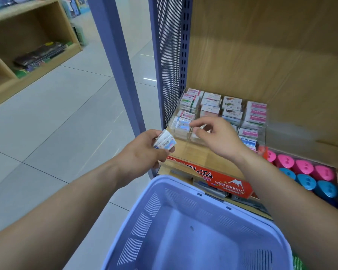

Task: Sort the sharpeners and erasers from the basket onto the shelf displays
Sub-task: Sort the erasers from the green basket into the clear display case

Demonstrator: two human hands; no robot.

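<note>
My left hand (144,151) grips a small stack of white boxed erasers (165,142) just left of the shelf. My right hand (215,137) hovers over the front compartments of a clear acrylic eraser display (261,131), thumb and forefinger pinched close; whether anything is between them is hidden. The display holds rows of boxed erasers (230,108). To its right stand pink and blue round sharpeners (304,178) in a tray. A lilac plastic basket (164,211) sits below my arms, its visible inside holding nothing.
A red "Hard Eraser" carton (230,184) lies on the shelf front edge. A perforated blue metal side panel (168,55) bounds the shelf on the left. A wooden shelf unit (27,45) with packets stands across the tiled aisle (66,123).
</note>
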